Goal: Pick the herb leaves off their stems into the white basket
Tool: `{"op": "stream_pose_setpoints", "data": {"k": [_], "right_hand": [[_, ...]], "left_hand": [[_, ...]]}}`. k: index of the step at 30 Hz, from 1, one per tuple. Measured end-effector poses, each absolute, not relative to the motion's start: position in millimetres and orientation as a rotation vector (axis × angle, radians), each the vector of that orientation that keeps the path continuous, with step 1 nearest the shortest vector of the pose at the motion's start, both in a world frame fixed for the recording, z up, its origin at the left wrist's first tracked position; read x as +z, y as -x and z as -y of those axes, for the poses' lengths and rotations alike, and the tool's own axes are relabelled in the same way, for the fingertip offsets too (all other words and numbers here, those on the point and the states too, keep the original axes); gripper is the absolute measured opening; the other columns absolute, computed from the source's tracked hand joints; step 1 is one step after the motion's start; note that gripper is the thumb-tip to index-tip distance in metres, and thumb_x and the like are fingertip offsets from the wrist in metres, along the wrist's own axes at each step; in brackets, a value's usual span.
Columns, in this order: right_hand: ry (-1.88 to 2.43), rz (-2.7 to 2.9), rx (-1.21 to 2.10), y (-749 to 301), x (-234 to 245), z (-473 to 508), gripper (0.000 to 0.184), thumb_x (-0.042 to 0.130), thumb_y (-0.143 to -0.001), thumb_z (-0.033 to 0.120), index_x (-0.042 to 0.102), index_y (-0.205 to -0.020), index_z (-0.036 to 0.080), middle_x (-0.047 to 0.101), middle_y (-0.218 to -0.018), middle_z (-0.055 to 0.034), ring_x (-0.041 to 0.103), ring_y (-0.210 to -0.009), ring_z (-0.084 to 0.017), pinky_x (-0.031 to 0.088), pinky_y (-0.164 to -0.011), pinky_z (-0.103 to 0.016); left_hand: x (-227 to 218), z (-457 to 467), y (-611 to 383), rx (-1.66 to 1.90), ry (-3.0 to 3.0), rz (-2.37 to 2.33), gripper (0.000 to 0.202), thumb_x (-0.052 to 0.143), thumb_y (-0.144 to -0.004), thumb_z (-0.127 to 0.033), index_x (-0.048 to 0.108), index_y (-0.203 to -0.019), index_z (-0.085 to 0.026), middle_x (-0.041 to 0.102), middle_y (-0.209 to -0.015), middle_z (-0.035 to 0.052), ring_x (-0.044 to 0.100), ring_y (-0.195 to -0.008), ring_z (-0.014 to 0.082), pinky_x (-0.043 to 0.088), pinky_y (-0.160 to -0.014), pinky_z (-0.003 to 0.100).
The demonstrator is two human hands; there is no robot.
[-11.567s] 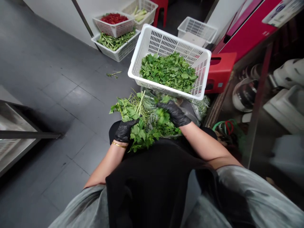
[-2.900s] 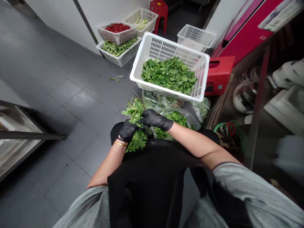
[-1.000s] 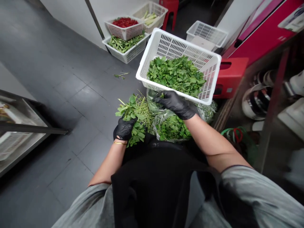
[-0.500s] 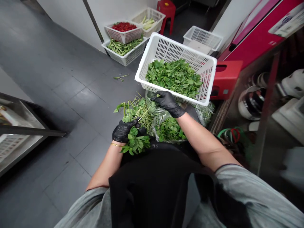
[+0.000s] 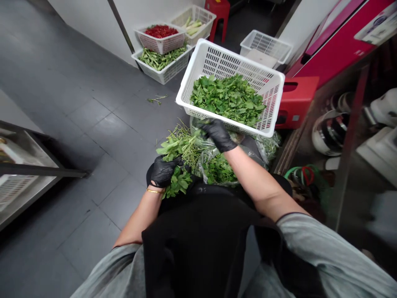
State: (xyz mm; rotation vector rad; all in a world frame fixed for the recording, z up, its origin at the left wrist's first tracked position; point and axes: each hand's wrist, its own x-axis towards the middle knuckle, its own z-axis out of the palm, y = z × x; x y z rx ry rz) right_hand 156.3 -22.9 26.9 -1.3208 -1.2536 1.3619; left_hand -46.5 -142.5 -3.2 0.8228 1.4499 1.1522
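Observation:
My left hand (image 5: pixel 163 170), in a black glove, is closed around a bunch of leafy greens (image 5: pixel 179 181), with leaves showing above and below the fingers. In a matching glove, my right hand (image 5: pixel 218 134) pinches a small blurred green sprig (image 5: pixel 203 122) just below the near rim of a white slotted basket (image 5: pixel 231 51). Picked green leaves (image 5: pixel 228 99) form a heap in that basket. Between my hands lies a tangle of thin stems (image 5: pixel 191 153). Closer to me, a clear plastic bag (image 5: pixel 203 159) holds more greens (image 5: pixel 220 167).
Behind stand baskets of red chillies (image 5: pixel 161 31), cut green pods (image 5: pixel 159 60) and pale stalks (image 5: pixel 192 27). A red stool (image 5: pixel 299 99) is right of the white basket. A metal shelf (image 5: pixel 344 165) runs along the right, and a stray sprig (image 5: pixel 157 99) lies on the floor.
The greens in my left hand have tilted and shifted slightly right. My right hand has moved a little and is blurred, its sprig now nearer the stems. The basket looks unmoved.

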Motion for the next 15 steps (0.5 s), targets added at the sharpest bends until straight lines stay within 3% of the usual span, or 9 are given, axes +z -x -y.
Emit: {"op": "stream_pose_setpoints", "data": {"k": [5,11,15], "right_hand": [[1.263,1.243,1.354,-181.3,39.2,31.0,0.035,0.077,-0.072,0.047,0.068,-0.082,0.015,0.064,-0.067,-0.0008,0.050,-0.049,-0.008,0.043,-0.044,-0.020],[1.001,1.776,1.653,-177.0,56.1,44.6,0.047,0.079,-0.071,0.047,0.073,-0.107,0.015,0.071,-0.086,-0.0043,0.055,-0.059,-0.009,0.047,-0.052,-0.022],[0.956,2.156,1.781,-175.0,56.7,35.6,0.046,0.081,-0.067,0.047,0.074,-0.096,0.013,0.063,-0.064,0.0015,0.047,-0.049,-0.007,0.040,-0.046,-0.021]], "left_hand": [[8.8,144.6,48.2,1.140,-0.601,-1.264,0.030,0.089,-0.058,-0.026,0.075,-0.080,-0.012,0.075,-0.076,0.0057,0.067,-0.064,0.0161,0.055,-0.067,0.028],[24.0,143.5,45.1,0.934,-0.353,-1.048,0.024,0.087,-0.055,-0.019,0.072,-0.071,-0.010,0.069,-0.061,0.0047,0.063,-0.049,0.0148,0.054,-0.052,0.026],[16.4,143.9,50.1,0.882,-0.432,-1.078,0.026,0.086,-0.058,-0.019,0.076,-0.080,-0.009,0.073,-0.068,0.0071,0.066,-0.054,0.0161,0.056,-0.055,0.026]]}}
